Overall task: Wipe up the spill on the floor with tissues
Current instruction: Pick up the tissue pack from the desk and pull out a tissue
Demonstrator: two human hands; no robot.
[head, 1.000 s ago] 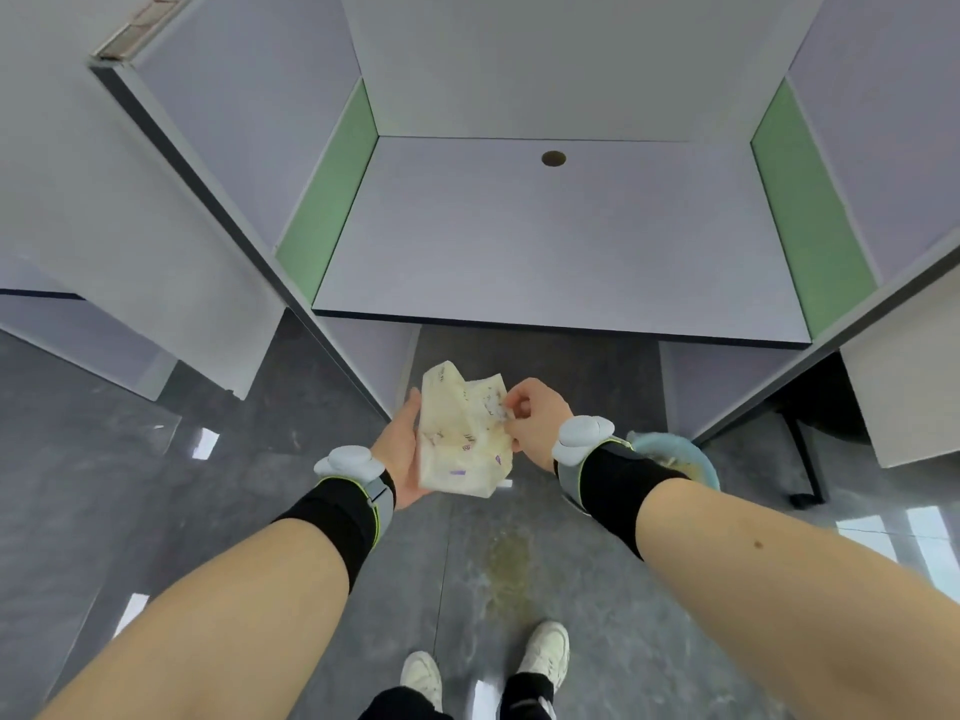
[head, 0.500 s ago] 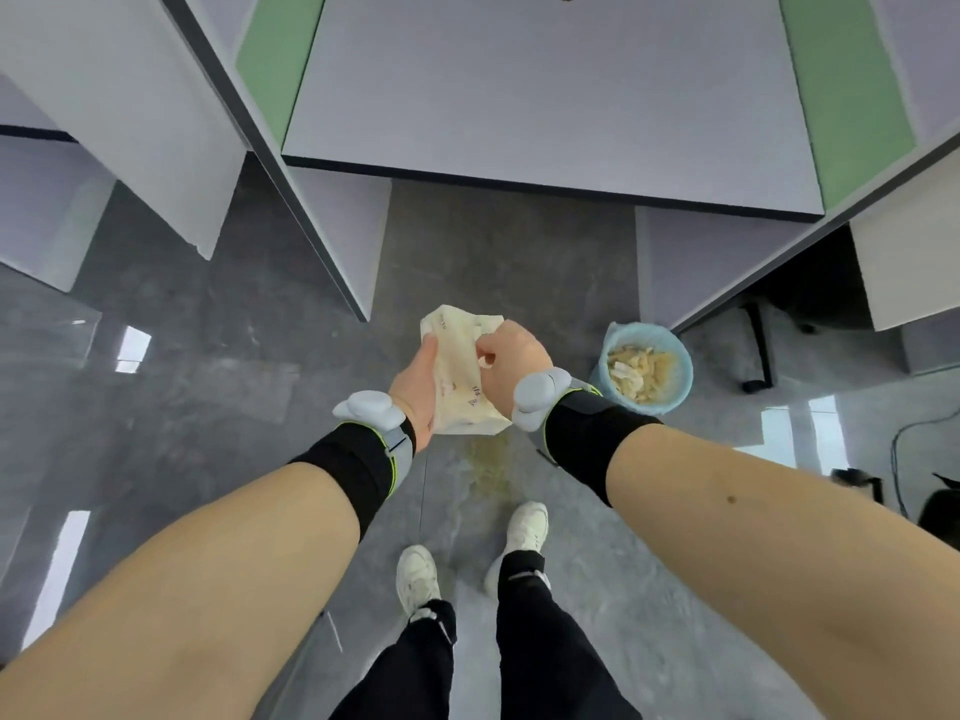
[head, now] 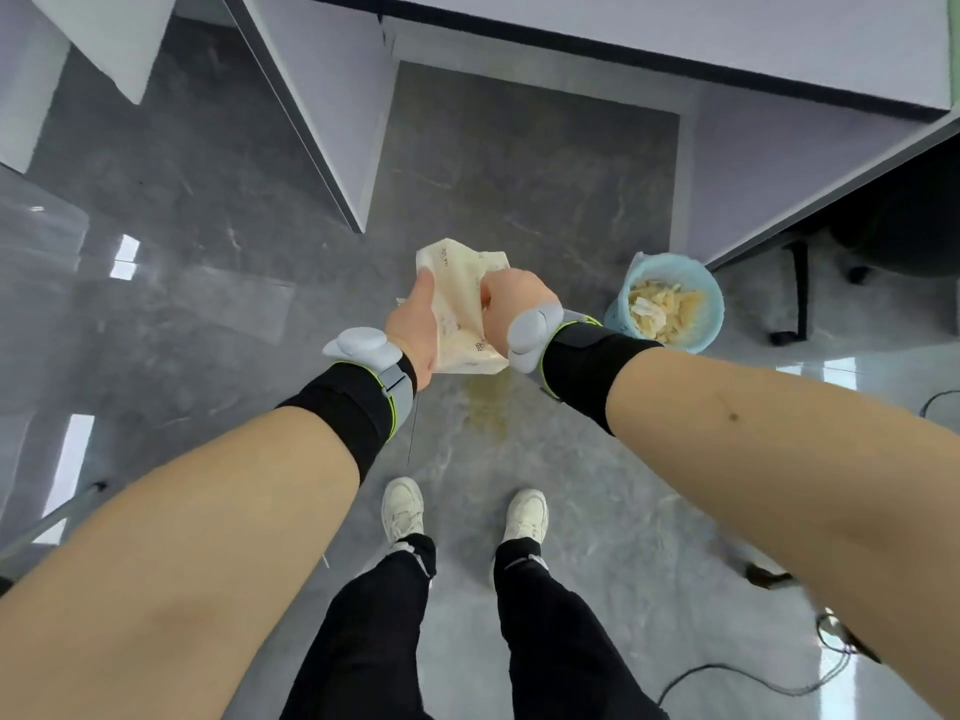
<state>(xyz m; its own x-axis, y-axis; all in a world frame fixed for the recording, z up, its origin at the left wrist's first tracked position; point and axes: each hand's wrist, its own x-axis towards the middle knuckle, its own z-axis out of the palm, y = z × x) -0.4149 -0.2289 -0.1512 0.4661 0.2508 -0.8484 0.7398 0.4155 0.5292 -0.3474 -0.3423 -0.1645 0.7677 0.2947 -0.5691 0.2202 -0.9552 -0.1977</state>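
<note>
Head view: grey floor (head: pixel 208 314) bearing a yellowish spill (head: pixel 488 407) ahead of white shoes (head: pixel 402 509); both hands clasp a tissue pack (head: pixel 462 309) above it, left hand (head: pixel 415 324) and right hand (head: pixel 511 309) gripping opposite sides, blue bin (head: pixel 670 262) nearby.

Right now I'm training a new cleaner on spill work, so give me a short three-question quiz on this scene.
1. True or false: the yellowish spill on the floor lies in front of the white shoes.
2. Which thing do the left hand and the right hand hold between them? A) tissue pack B) mop C) bottle
3. Fill in: the blue bin holds crumpled ____.

Key: 1 true; 2 A; 3 tissues.
</note>
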